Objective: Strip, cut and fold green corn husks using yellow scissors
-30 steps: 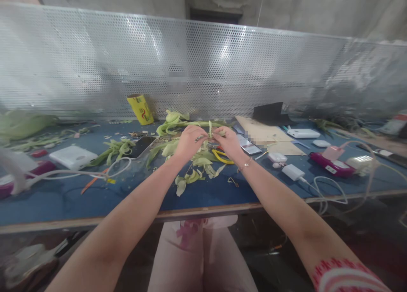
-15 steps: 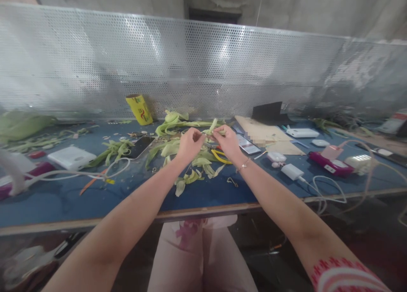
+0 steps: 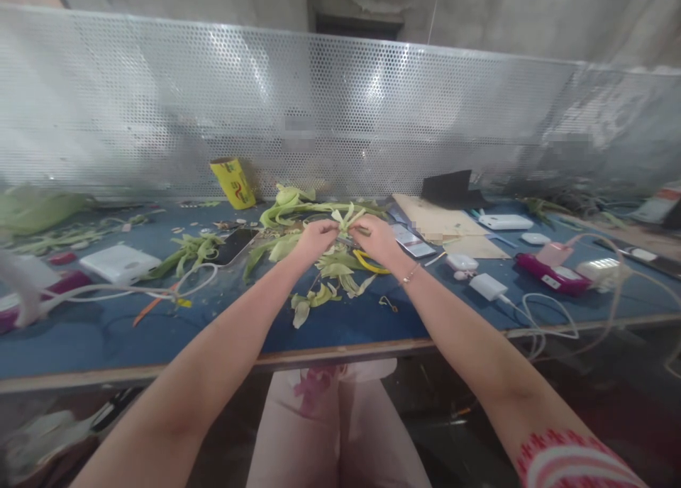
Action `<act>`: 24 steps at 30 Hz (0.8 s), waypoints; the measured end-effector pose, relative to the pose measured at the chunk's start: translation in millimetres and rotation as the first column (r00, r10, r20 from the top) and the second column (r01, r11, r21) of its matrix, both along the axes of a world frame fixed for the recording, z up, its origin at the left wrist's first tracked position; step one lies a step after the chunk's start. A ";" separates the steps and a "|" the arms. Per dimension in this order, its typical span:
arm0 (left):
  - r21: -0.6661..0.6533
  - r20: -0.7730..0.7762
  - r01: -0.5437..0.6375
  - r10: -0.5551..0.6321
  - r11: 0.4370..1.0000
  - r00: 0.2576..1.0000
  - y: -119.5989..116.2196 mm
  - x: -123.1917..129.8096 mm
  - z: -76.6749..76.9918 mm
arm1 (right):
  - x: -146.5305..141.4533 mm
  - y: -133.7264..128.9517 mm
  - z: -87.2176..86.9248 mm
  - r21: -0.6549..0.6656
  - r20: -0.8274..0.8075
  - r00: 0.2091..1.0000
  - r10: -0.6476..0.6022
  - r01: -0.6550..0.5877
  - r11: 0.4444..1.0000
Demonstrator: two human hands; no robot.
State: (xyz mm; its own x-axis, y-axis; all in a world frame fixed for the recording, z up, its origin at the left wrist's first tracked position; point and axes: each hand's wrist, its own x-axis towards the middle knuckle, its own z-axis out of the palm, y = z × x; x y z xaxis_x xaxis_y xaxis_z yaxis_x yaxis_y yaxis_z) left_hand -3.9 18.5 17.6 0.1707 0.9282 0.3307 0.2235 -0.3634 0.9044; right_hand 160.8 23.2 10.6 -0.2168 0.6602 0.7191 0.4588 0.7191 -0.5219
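Both hands meet above the middle of the blue table, around a bundle of pale green leaf strips (image 3: 345,222) whose ends fan out upward. My left hand (image 3: 319,237) pinches it from the left with fingers closed. From the right, my right hand (image 3: 377,235) pinches it too, the fingertips partly hidden. Behind the hands lies a heap of long green leaves (image 3: 287,208). Below them are loose, curled leaf pieces (image 3: 311,302) and a yellow curved handle (image 3: 371,262), its other end covered.
A yellow packet (image 3: 234,183) leans near the perforated metal screen (image 3: 340,105). On the left are a white box (image 3: 120,263), a dark phone (image 3: 239,245) and cables. To the right lie a lit phone (image 3: 413,241), cardboard (image 3: 441,215), a white charger (image 3: 488,287) and a magenta power strip (image 3: 553,273).
The leaf bundle now stands with its ends fanned out between my hands. My left hand has turned flatter, and my right hand has shifted slightly lower.
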 end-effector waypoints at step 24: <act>0.120 -0.347 0.043 0.001 0.992 0.938 1.4 -18.4 14.0 | 8.1 4.5 -0.2 -0.219 -0.020 0.994 0.108 -0.110 0.969</act>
State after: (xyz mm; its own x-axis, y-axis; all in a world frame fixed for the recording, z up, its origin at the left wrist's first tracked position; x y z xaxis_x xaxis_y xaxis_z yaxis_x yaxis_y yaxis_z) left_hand -22.3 20.0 31.6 0.3139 0.8787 0.3597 0.5051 -0.4753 0.7204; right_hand 168.9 27.7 10.4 -0.2914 0.7747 0.5611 0.3792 0.6321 -0.6758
